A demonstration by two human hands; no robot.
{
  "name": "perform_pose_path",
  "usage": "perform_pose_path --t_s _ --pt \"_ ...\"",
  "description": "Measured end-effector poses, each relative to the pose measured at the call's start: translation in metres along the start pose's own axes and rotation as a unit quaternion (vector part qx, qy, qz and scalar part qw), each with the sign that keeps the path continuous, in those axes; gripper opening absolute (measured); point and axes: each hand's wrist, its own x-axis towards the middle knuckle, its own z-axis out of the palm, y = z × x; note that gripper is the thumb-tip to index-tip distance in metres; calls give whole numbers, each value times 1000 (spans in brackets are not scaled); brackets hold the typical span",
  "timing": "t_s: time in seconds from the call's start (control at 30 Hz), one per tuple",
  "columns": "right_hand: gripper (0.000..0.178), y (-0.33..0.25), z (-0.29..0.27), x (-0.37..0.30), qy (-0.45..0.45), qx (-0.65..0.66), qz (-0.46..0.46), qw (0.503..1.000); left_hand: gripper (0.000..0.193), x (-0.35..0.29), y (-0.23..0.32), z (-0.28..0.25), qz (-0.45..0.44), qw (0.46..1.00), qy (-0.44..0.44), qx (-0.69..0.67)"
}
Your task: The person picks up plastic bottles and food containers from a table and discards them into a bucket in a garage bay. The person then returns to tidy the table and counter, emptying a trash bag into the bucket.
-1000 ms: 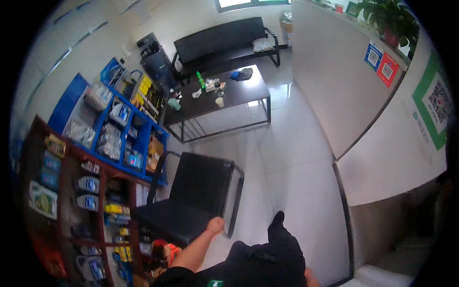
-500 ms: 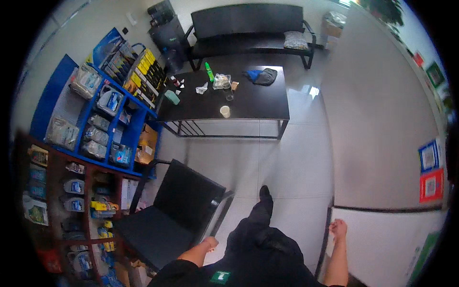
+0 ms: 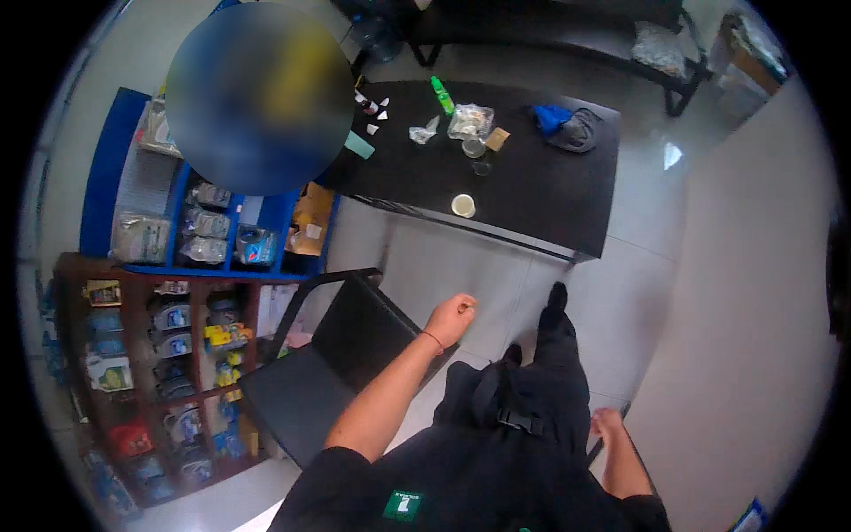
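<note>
While left hand hangs | chair edge seemingly near | floor gap before table

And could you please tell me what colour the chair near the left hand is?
The chair is black; the head view shows it best.

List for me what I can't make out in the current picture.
From the head view:
- Blue display rack: upper part hidden by a round blurred patch.
- Black bench: top cut off by the picture's upper edge.
- Left hand: its own curl hides any small thing inside.
- Right hand: grip lost in blur.
- White cup: contents too small to tell.
</note>
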Motion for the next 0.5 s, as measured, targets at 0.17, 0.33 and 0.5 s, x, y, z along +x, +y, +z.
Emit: perform_pose_path --t_s 0.17,0.33,0.5 --pt "15 -244 -45 71 61 150 -162 973 36 32 -49 1 -110 987 42 111" --pt "39 -454 -33 63 52 6 -211 976 41 66 -59 -10 -166 979 73 89" --pt "45 -557 82 91 65 -285 -406 866 44 131 -60 -34 -159 986 47 -27"
